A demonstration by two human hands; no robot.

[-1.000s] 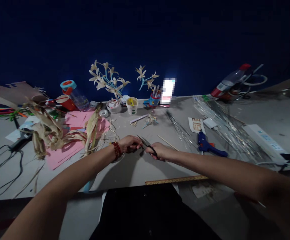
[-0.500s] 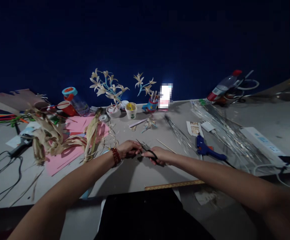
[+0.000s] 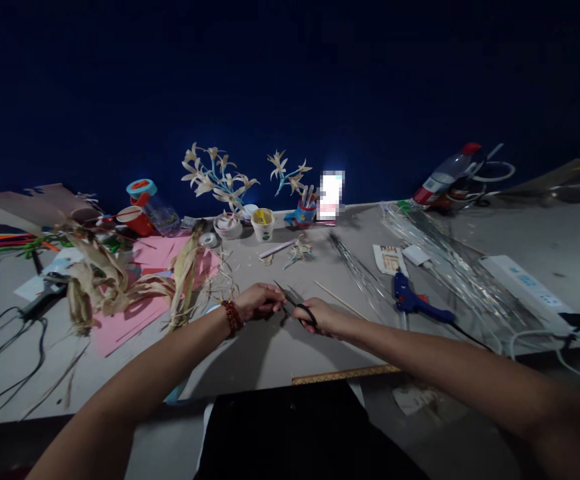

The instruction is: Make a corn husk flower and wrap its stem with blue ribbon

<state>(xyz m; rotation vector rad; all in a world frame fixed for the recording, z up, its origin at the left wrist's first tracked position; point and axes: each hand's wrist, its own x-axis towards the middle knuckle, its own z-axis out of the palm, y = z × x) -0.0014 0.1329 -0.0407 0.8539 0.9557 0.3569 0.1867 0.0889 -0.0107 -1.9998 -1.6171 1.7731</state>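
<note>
My right hand (image 3: 324, 317) grips a pair of black-handled scissors (image 3: 308, 315) over the middle of the table. The blades point left and away from me, towards the fingertips of my left hand (image 3: 259, 300). That hand is closed in a pinch, but whatever its fingers hold is too small and dark to make out. A red bead bracelet (image 3: 231, 317) circles my left wrist. Thin dry fibre scraps (image 3: 225, 273) lie just beyond it. Past my right hand, a thin pale stick (image 3: 340, 300) rests on the tabletop.
To the left, dried corn husks (image 3: 115, 280) lie over pink sheets (image 3: 125, 323). Husk flowers (image 3: 220, 177) and a paper cup (image 3: 263, 228) stand at the back. A blue glue gun (image 3: 417, 300), wires (image 3: 360, 267) and a power strip (image 3: 525, 287) occupy the right.
My right hand has drawn slightly to the right with the scissors, leaving a wider gap between my hands. My left hand stays nearly in place, its fingers still pinched.
</note>
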